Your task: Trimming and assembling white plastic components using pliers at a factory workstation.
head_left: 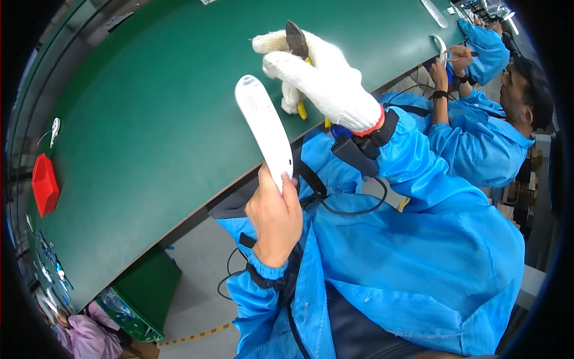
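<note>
My bare left hand (273,218) grips the narrow lower end of a long, curved white plastic piece (263,122). The piece tilts up and to the left over the near edge of the green table, its wide rounded end pointing away from me. A small dark slot shows near its lower end. My right hand (323,78), in a white knitted glove with a red cuff, is closed around pliers (296,40) with dark jaws and yellow handles. The jaws point up, apart from the white piece. Part of the handles is hidden by the glove.
The green table (149,119) carries a red bin (45,185), a small white part (55,131) and another white piece (434,13). Under its edge stands a green container (143,293). To my right, a co-worker in blue (478,146) sits close by.
</note>
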`<state>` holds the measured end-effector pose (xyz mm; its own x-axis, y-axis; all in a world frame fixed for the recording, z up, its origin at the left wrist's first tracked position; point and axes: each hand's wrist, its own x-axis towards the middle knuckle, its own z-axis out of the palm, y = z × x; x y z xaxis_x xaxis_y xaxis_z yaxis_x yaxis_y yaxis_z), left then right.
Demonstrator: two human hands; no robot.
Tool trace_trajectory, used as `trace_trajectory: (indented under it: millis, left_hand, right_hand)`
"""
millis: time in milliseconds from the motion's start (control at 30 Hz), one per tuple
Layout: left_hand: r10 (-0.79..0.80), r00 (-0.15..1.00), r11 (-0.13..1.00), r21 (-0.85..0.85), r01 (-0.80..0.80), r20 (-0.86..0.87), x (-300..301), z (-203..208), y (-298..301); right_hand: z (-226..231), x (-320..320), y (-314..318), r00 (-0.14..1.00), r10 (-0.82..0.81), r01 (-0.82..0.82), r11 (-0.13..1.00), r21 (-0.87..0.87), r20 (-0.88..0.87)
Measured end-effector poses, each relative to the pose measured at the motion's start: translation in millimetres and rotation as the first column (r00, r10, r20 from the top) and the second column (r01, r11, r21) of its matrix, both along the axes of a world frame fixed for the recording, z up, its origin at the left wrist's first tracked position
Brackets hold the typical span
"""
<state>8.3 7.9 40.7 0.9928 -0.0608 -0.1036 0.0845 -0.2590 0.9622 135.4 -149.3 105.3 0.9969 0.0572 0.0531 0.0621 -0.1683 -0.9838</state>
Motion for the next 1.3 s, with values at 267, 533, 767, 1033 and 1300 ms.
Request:
trace_trajectory:
  millis: [267,533,767,1033,1300]
  left_hand:
    - [-0.288,0.943,0.645,0.762,0.060,0.169,8.5,48.0,27.2]
    - [-0.456,0.843,0.531,0.847,0.002,0.284,7.8,53.6,42.2]
    - [-0.493,0.772,0.526,0.844,-0.101,0.400,8.2,46.1,43.0]
    - [-0.309,0.880,0.825,0.562,0.059,0.360,-3.8,20.9,40.1]
    - [-0.057,0.967,0.938,-0.344,-0.033,-0.248,-14.2,-21.8,23.2]
  right_hand:
    - [-5.4,-13.7,3.6,0.988,0.143,-0.116,0.936,0.333,-0.058]
    - [-6.8,-36.5,6.9,0.998,0.055,-0.039,0.876,0.480,-0.020]
    - [-14.3,-40.5,6.9,1.000,0.007,0.010,0.789,0.614,-0.025]
    - [-7.2,-35.2,15.9,0.987,0.005,0.056,0.926,0.374,-0.160]
    - [11.4,-28.7,33.6,0.995,-0.088,0.096,0.937,0.336,-0.038]
